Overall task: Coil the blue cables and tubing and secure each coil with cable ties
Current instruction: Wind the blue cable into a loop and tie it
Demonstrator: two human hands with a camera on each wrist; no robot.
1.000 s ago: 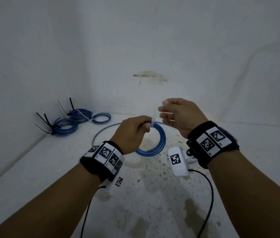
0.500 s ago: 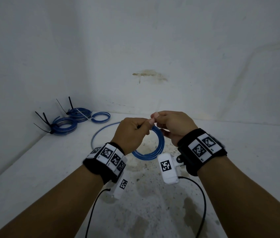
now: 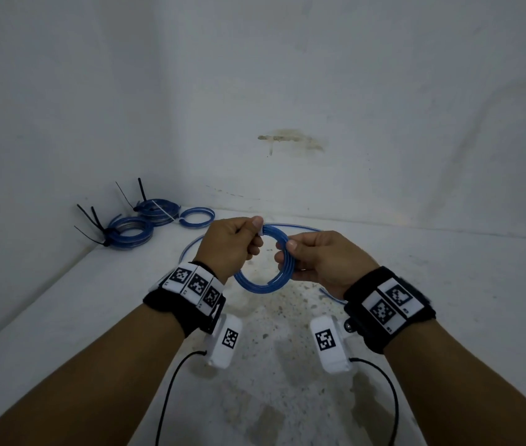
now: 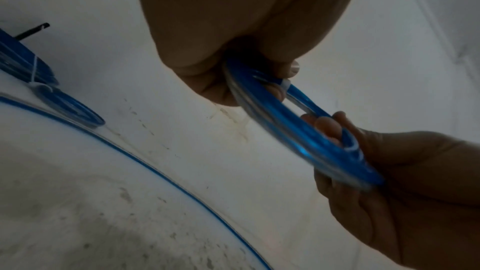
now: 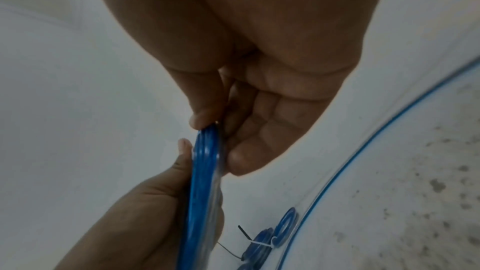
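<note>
**Two hands hold a blue coil**

In the middle of the frame, the left hand and right hand hold the blue coil above the desk, fingers curled round it. Tied coils lie at upper left.

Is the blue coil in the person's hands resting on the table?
No. Both the left hand and the right hand hold the blue coil up above the table.

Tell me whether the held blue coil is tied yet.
Tied: a white cable tie wraps the blue coil beside the left hand; the right hand grips the opposite side.
</note>
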